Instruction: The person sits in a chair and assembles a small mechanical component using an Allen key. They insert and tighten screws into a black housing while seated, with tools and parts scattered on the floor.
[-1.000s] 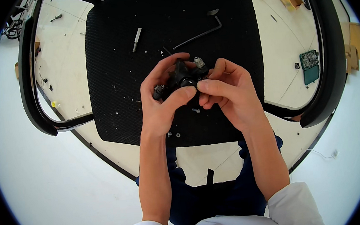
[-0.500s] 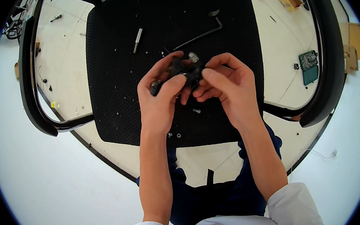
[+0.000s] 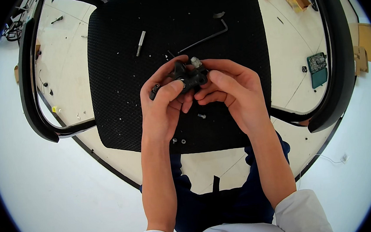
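Toward the black seat's near edge point(image 3: 222, 141), left fingers point(image 3: 170, 91) have a chunky black fitting point(image 3: 194, 80) gripped kinda crosswise, right fingers point(image 3: 225, 82) pinching its right end.

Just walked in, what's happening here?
A person is handling a black mechanical part over a black chair seat. The left hand holds it; the right hand has its fingers at the part's right end, though how firmly is unclear. An L-shaped hex key lies on the seat beyond the hands, and a small bolt lies nearer the person.
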Action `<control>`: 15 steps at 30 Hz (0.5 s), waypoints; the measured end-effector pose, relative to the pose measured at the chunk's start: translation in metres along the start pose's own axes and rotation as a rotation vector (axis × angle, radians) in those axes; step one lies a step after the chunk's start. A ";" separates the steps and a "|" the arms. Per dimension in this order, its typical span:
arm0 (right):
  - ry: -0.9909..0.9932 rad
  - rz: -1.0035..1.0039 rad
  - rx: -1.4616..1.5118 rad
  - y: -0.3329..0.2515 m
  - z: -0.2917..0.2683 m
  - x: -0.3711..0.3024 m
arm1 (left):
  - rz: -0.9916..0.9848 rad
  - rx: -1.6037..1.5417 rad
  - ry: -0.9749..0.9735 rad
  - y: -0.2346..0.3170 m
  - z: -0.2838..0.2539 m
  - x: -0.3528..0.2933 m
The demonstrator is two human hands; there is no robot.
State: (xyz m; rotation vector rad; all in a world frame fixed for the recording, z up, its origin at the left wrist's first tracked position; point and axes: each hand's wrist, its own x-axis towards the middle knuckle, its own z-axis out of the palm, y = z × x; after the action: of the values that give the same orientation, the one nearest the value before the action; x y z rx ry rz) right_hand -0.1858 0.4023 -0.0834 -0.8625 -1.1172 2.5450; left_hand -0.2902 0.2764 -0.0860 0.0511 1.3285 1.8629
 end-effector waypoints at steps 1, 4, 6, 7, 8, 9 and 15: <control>0.005 -0.010 -0.032 0.000 0.001 0.001 | 0.006 0.012 0.006 0.001 0.001 0.000; 0.021 -0.025 -0.081 0.002 0.001 0.002 | 0.010 0.019 0.015 -0.002 0.005 0.000; 0.012 -0.010 -0.043 0.005 0.001 0.003 | 0.006 -0.009 0.027 -0.005 0.004 0.000; 0.008 0.000 -0.010 0.005 0.001 0.004 | -0.003 -0.030 0.018 -0.005 0.004 0.000; 0.004 0.010 0.023 0.006 0.001 0.003 | -0.012 -0.052 0.010 -0.005 0.004 0.000; -0.001 0.020 0.056 0.007 0.000 0.003 | -0.021 -0.074 0.002 -0.005 0.005 -0.001; 0.004 0.046 0.078 0.012 0.001 0.005 | -0.081 -0.096 0.088 -0.007 0.003 0.002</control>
State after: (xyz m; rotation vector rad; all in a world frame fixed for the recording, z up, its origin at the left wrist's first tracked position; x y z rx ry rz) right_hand -0.1905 0.3960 -0.0938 -0.8835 -1.0011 2.6036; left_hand -0.2858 0.2810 -0.0907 -0.1344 1.2791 1.8762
